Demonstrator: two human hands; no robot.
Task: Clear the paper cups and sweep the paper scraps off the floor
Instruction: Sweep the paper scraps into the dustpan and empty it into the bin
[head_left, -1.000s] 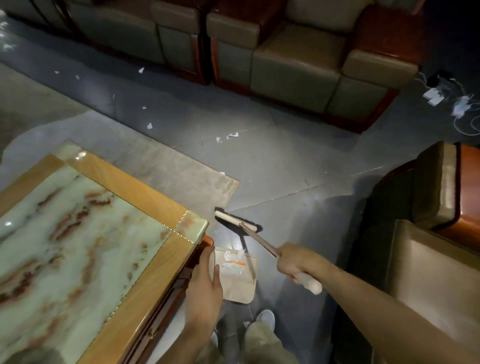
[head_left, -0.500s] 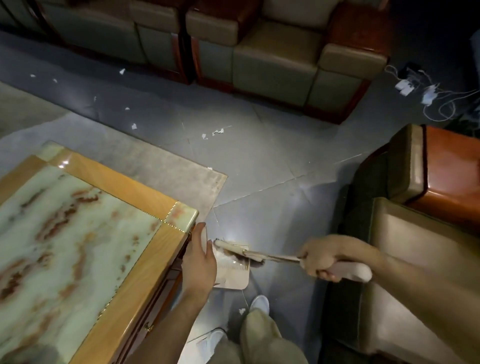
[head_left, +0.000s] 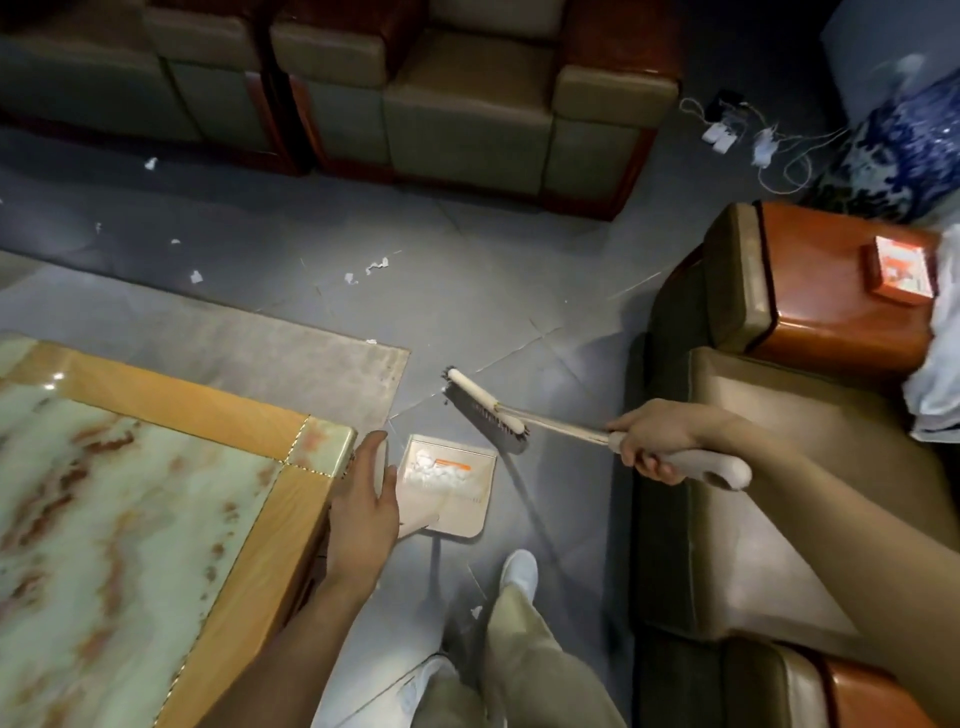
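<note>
My left hand (head_left: 363, 504) grips the handle of a beige dustpan (head_left: 467, 512) that rests on the grey floor beside the table corner; white paper scraps (head_left: 436, 470) lie inside it. In my right hand (head_left: 654, 436) is the white handle of a hand broom (head_left: 485, 405), whose dark bristles hover just beyond the dustpan's far right edge. More white scraps (head_left: 376, 265) lie scattered on the floor toward the sofas, and one scrap (head_left: 475, 612) sits near my shoe. No paper cups are in view.
A marble-topped wooden table (head_left: 130, 519) fills the lower left, on a grey rug (head_left: 260, 348). Sofas (head_left: 467, 104) line the far side; an armchair (head_left: 753, 493) stands at right. Chargers and cables (head_left: 748, 140) and a blue-white vase (head_left: 904, 150) are at the far right.
The broom head has lifted out of the dustpan and swung away to its far right side. The left hand still holds the dustpan in the same spot.
</note>
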